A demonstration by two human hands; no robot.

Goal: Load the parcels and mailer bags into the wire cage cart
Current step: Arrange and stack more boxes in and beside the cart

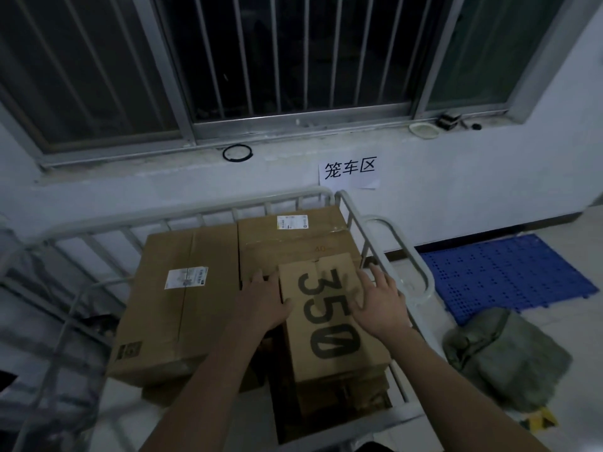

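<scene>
**Loading well under way: third top-layer carton going in**

The wire cage cart (424, 275) is filling up. A large carton (176, 305) is lying left of the hands and a second carton (293, 236) is sitting just beyond the fingertips, both inside. The "350" box (326, 337) is resting between the hands on lower parcels (342, 396). The left hand (261, 305) is pressing against the box's left side with straight fingers, thumb on top. The right hand (381, 305) is lying flat and spread on the lid, so neither hand is clasping it.

To the right of the right hand, outside the rail, a blue pallet (502, 275) and a grey sack (505, 357) are lying on the floor. The sack is probably waiting to be loaded. Nothing is blocking the box.
</scene>
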